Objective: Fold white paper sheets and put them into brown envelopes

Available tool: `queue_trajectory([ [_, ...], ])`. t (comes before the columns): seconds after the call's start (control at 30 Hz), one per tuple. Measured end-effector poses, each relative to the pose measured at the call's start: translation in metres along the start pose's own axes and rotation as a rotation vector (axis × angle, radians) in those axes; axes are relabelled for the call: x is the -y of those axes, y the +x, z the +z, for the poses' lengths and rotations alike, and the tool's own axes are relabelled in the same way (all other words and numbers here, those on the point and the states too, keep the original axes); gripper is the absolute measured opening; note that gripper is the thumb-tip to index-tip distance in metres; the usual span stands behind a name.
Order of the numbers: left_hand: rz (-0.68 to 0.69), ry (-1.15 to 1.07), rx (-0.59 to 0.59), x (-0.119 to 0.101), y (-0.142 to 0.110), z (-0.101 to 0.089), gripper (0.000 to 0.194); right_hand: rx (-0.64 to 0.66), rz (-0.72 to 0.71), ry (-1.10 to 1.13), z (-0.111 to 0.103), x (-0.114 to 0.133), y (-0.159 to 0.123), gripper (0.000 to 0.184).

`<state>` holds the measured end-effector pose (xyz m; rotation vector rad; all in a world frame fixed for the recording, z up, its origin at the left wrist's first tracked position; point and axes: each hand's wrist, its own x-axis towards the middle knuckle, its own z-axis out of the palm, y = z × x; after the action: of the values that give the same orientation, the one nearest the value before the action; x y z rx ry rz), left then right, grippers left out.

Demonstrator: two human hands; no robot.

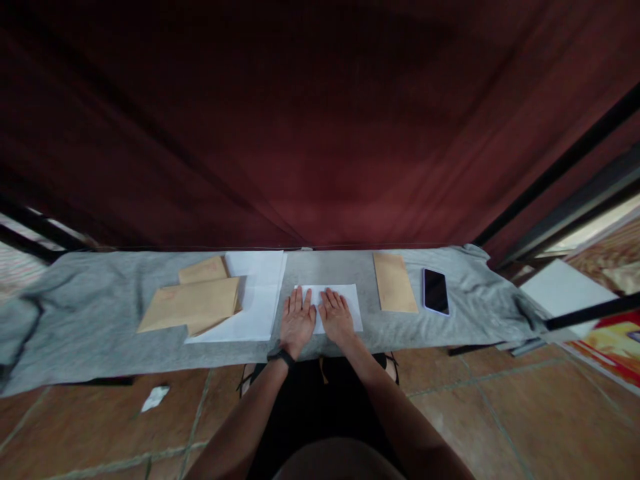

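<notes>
A small white sheet of paper (353, 300), perhaps folded, lies on the grey cloth in front of me. My left hand (297, 323) rests flat over its left end, fingers stretched forward. On its middle lies my right hand (337, 319), palm down with the fingers extended. Both hands press on the paper and grip nothing. Just right of the paper is a brown envelope (395, 283). To the left, larger white sheets (260, 293) lie stacked, partly covered by several brown envelopes (197, 303).
A grey cloth (100, 293) covers the narrow table. A phone (436, 291) lies at the right. Behind the table hangs a dark red curtain (320, 133). Black metal bars (595, 310) stand at the right side. A scrap of white paper (155, 398) is on the tiled floor.
</notes>
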<state>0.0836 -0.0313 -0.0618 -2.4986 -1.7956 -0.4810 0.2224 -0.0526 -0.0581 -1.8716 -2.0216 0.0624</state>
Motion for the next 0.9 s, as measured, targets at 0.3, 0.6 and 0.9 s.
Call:
queue_trajectory([
  [0.3, -0.012, -0.007, -0.022, 0.002, -0.001, 0.005, 0.061, -0.079, 0.043, -0.101, 0.005, -0.021, -0.004, 0.051],
  [0.6, -0.032, 0.023, 0.036, -0.002, 0.000, -0.002, 0.061, -0.230, 0.088, -0.137, 0.001, -0.058, -0.021, 0.059],
  [0.9, -0.030, 0.030, 0.009, -0.014, 0.003, 0.001, 0.058, -0.201, 0.102, -0.153, -0.003, -0.061, -0.024, 0.062],
])
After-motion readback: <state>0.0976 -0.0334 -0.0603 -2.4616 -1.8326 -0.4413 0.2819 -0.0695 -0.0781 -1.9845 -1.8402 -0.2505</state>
